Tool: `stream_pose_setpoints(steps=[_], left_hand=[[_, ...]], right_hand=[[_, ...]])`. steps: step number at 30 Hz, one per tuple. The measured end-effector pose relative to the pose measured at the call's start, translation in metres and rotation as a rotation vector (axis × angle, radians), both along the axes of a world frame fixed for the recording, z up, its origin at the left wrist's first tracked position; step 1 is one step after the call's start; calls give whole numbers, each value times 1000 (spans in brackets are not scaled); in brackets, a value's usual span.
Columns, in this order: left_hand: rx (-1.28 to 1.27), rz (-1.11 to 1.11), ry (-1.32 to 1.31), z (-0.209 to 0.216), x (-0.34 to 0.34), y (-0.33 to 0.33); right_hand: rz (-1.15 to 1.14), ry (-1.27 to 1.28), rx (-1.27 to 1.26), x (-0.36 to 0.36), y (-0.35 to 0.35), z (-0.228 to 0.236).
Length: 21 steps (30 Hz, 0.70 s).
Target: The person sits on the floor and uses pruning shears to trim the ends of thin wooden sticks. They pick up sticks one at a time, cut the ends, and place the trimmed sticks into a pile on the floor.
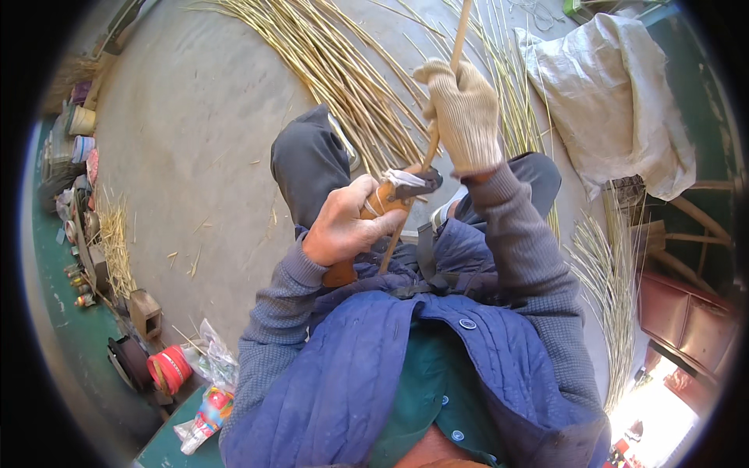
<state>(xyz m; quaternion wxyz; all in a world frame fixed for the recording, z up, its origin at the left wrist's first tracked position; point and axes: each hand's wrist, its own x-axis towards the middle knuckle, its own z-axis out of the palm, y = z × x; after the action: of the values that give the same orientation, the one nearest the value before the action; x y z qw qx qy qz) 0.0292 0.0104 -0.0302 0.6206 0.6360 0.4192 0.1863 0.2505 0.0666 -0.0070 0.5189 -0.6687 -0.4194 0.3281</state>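
Stick (459, 39), 1, slender, tan: gripped in right hand (466, 113), cream-gloved, fingers curled around it; slanting down past dark end of wooden tool (380, 203), behind or through, cannot tell which; lower end near the lap. Wooden tool, orange-brown, bound with white cord: clasped in left hand (342, 222), bare, fingers wrapped. Heap of stalks (335, 70), long, yellowish: on grey floor (195, 132) beyond the knees. Sack (612, 101), 1, white, crumpled: to the right. Red roll (168, 369), 1: lower left.
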Motion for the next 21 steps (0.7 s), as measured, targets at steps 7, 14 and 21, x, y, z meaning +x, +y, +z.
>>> stream_pose_setpoints(steps=[7,14,21], left_hand=[[329,-187,48,-22,0,-7],[311,-182,2,-5,17,4],[-84,-35,-161,24,54,27]], right_hand=[[221,402,268,45,27,22],[4,464,267,58,86,56],[-56,522,260,63,63,54]])
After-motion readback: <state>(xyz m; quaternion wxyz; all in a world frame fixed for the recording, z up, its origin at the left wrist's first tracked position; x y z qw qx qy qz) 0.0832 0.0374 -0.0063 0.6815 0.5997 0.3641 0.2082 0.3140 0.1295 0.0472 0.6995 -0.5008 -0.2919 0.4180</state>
